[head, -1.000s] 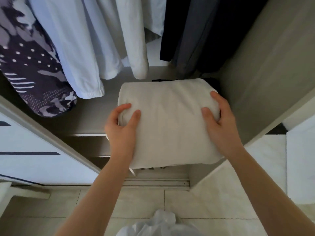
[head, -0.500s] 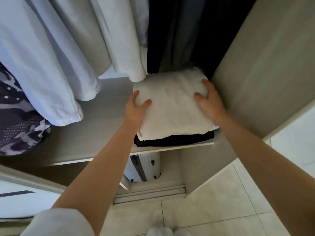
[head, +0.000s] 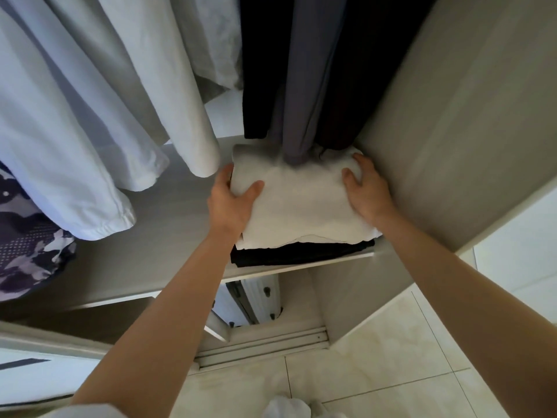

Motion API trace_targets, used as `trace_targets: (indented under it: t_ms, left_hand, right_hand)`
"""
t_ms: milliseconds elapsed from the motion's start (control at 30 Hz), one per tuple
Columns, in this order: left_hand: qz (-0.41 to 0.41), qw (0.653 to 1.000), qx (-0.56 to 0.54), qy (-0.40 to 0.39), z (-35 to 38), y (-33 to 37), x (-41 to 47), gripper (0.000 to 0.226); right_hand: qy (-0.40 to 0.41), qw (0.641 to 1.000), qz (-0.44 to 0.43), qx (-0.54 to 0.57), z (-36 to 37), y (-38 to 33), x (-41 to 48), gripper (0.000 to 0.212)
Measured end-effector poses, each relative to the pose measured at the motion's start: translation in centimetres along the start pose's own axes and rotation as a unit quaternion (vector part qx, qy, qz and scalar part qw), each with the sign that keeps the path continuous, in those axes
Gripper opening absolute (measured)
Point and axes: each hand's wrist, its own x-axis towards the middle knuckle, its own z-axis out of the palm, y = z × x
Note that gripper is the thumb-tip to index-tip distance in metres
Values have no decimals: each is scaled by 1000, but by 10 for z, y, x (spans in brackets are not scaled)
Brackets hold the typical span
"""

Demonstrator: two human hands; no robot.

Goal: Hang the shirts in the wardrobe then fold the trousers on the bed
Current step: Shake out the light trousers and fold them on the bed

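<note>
Both hands are in the wardrobe, on the shelf [head: 180,224]. The left hand [head: 232,203] grips the near-left edge of the folded white garment [head: 301,206]: thumb lies on top, fingers curl round the side. The right hand [head: 367,191] rests on the garment's far-right corner, fingers spread and pressing down, with the side wall [head: 452,146] just beside its knuckles.

Between the two hands the white garment lies flat, stacked on a folded black garment [head: 301,253] whose edge shows below both wrists, at the shelf's front lip. Pale shirts [head: 90,116] hang to the left of the left hand, well apart from the stack. Just beyond the fingertips, a grey hem [head: 295,152] drops from the dark clothes and touches the top of the white garment.

By my reading, the hanging is done and this is the tail end: a folded piece, likely trousers, being seated on its pile. It looks square to the black one, so there's little left to do here.

The next move calls for a gentle release. Loosen the left grip first, slide the fingers out sideways without dragging the top layer, then lift the right palm straight up. Mind that grey hem, since catching it could rumple the fold.
</note>
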Motion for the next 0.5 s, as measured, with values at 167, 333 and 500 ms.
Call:
trace_targets:
  t_ms: [167, 333, 500]
  left_hand:
    - [120, 961, 245, -32, 7, -37, -24, 60]
    - [75, 937, 337, -58, 5, -45, -15, 54]
    - [52, 940, 329, -69, 5, -42, -16, 55]
  right_hand:
    - [42, 994, -35, -90, 15, 11, -23, 57]
    - [45, 992, -11, -117, 19, 7, -28, 57]
    - [33, 991, -3, -126, 17, 8, -26, 59]
